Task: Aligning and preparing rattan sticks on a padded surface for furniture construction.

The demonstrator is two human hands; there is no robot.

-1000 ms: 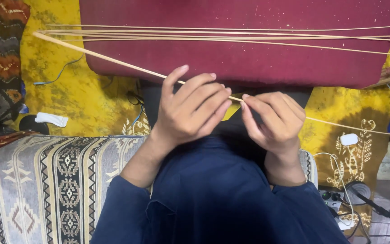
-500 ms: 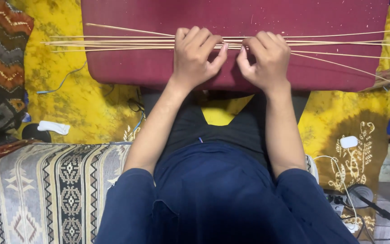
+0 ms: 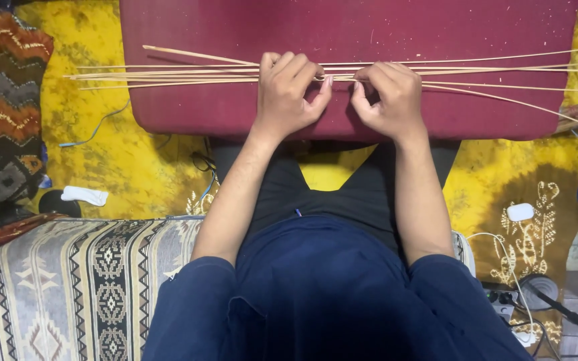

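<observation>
Bamboo strips [image 3: 168,73] lie fanned across a maroon cushion [image 3: 235,27] on yellow cloth [image 3: 102,154], left hand [image 3: 292,90] and right hand [image 3: 386,97] pinching them mid-length, patterned blanket [image 3: 68,287] nearby.

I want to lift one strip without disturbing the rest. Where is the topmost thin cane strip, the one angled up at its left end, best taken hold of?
Probably at its free left end: the topmost strip splays up and away from the bundle of strips on the maroon cushion. Pinch it from above, left of the left hand; toward the right hand the strips crowd together.
</observation>
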